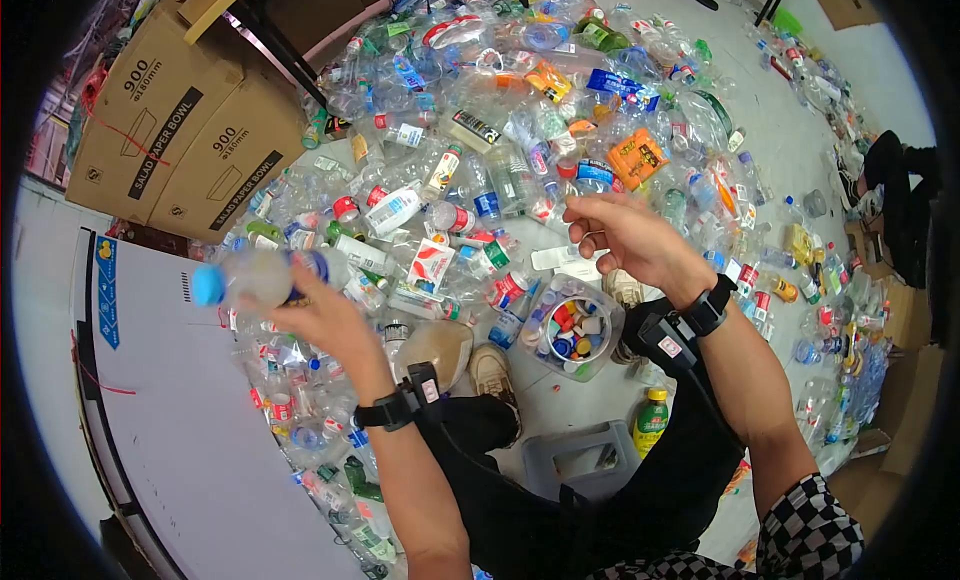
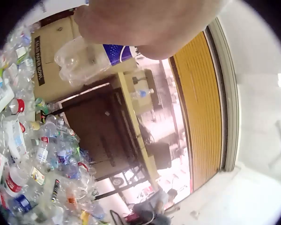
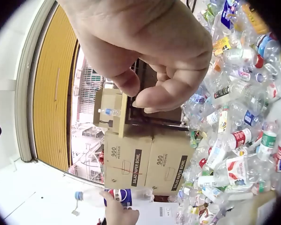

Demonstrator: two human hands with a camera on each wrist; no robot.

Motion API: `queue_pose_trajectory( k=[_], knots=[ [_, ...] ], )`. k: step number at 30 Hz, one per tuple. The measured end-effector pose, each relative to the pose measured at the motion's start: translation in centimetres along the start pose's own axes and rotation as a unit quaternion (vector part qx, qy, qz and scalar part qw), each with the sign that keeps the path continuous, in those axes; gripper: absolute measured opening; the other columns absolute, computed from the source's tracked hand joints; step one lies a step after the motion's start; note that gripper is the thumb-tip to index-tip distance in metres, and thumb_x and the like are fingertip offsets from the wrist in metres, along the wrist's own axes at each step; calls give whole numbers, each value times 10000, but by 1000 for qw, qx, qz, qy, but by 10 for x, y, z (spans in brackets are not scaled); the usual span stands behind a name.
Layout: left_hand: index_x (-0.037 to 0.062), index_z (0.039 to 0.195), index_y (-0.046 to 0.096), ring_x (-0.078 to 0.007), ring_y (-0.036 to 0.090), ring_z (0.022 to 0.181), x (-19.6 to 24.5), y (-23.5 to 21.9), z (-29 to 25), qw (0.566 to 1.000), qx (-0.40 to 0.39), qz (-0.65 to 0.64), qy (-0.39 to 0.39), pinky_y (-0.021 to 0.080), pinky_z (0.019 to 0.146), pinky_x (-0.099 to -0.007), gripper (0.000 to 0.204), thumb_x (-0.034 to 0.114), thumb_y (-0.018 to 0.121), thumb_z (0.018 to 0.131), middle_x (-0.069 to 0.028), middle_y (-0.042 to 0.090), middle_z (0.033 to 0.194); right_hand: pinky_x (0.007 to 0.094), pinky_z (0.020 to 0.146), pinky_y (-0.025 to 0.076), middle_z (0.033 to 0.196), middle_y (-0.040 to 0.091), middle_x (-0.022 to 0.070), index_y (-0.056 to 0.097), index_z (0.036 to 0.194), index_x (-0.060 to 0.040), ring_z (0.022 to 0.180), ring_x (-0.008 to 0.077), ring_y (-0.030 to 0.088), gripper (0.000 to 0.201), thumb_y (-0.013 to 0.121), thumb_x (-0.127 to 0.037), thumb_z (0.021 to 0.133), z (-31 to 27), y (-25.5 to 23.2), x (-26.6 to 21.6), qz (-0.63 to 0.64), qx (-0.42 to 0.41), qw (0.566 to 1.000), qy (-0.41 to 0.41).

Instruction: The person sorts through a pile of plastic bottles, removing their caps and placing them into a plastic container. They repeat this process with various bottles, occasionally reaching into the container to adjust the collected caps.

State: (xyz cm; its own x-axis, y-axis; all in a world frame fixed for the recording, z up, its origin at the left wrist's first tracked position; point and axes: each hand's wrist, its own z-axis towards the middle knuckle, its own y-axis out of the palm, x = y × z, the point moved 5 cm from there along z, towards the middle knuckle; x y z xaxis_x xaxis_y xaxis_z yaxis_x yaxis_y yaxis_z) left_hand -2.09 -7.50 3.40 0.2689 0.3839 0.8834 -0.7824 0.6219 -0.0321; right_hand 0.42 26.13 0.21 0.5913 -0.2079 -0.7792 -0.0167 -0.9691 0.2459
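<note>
Dozens upon dozens of plastic bottles point(image 1: 410, 215) cover the floor point(image 1: 545, 410) in a broad spread, lying at all angles. Beside them, two brown cartons point(image 1: 160, 120) read "900", "Φ180mm" and "SALAD PAPER BOWL". Next in size come a grey stool point(image 1: 530, 465) and a clear tub point(image 1: 612, 325) between the person's feet, holding loose caps of several colours. The left hand point(image 1: 325, 320) grips a clear bottle point(image 1: 250, 277) by its body, lifted out to the left; its blue label bears a round red, white and blue mark, but no word I can make out. The right hand point(image 1: 635, 242) is empty, thumb and bent fingers apart, above the bottles. Smallest is the held bottle's light-blue cap point(image 1: 208, 285), in place. Judging by that and the many capped bottles around, the work seems well short of finished, though caps are already in the tub.
</note>
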Motion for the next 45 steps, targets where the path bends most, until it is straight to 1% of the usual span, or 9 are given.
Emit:
queue_pose_trajectory(
  k=[6,14,19,22,27,32,36,40,45],
  knots=[
    [12,1379,361,-240,489,1157,-26,-29,7,914,71,-217,-336,405,994,-373,654,538,361,990,-127,443,1329,219,500,418,790,576,-28,560,943,-104,677,67,559,220,619,-314,910,-2,3,-3,-9,-17,1000,-16],
    [21,1432,265,-264,379,1270,-60,-47,15,864,167,-250,-403,365,1084,-389,758,587,415,950,-140,300,1444,226,513,432,802,576,-22,577,951,-95,697,69,563,207,616,-295,910,0,7,-4,-44,-22,999,-22],
    [61,1502,78,-318,264,1370,-68,-28,5,880,-19,-291,-374,349,1095,-436,770,439,484,968,-186,145,1501,240,558,480,813,607,7,622,977,-53,722,91,600,263,585,-305,910,6,9,10,-207,6,977,-43],
    [41,1476,134,-321,256,1372,-37,7,-21,864,-8,-301,-404,340,1094,-431,751,415,522,953,-177,206,1460,321,623,532,798,665,120,663,940,2,760,179,663,270,573,-243,872,34,5,52,-478,-27,870,-118],
    [10,1440,171,-310,312,1321,-29,44,-50,792,-95,-353,-490,342,1077,-417,796,378,617,893,-188,190,1459,419,715,522,870,677,217,667,943,39,776,356,659,338,564,-251,802,68,15,162,-638,-128,758,44],
    [-15,1411,187,-287,344,1280,-17,60,-62,755,-118,-357,-537,356,1051,-388,781,329,631,868,-181,265,1375,407,725,540,986,695,179,706,1006,-63,862,306,687,299,644,-229,765,166,-28,348,-815,-318,442,198],
    [1,1268,335,-268,413,1164,-21,63,-62,742,-96,-364,-554,392,992,-385,580,249,649,849,-155,326,1263,427,977,426,1139,631,230,559,1240,14,1130,351,560,512,572,-199,775,112,-24,295,-757,-350,530,152],
    [3,1152,406,-227,445,1085,-22,65,-61,741,-91,-364,-558,393,983,-378,468,228,663,833,-112,372,1151,441,936,451,1179,613,233,582,1227,-5,1084,370,591,457,547,-154,796,125,-43,343,-755,-409,480,179],
    [37,1084,459,-211,471,1035,-23,67,-63,735,-95,-367,-562,402,950,-362,364,210,661,836,-78,423,1079,444,898,457,1162,615,229,557,1245,-37,1066,369,599,437,541,-163,827,112,-38,320,-669,-333,644,162]
  ],
)
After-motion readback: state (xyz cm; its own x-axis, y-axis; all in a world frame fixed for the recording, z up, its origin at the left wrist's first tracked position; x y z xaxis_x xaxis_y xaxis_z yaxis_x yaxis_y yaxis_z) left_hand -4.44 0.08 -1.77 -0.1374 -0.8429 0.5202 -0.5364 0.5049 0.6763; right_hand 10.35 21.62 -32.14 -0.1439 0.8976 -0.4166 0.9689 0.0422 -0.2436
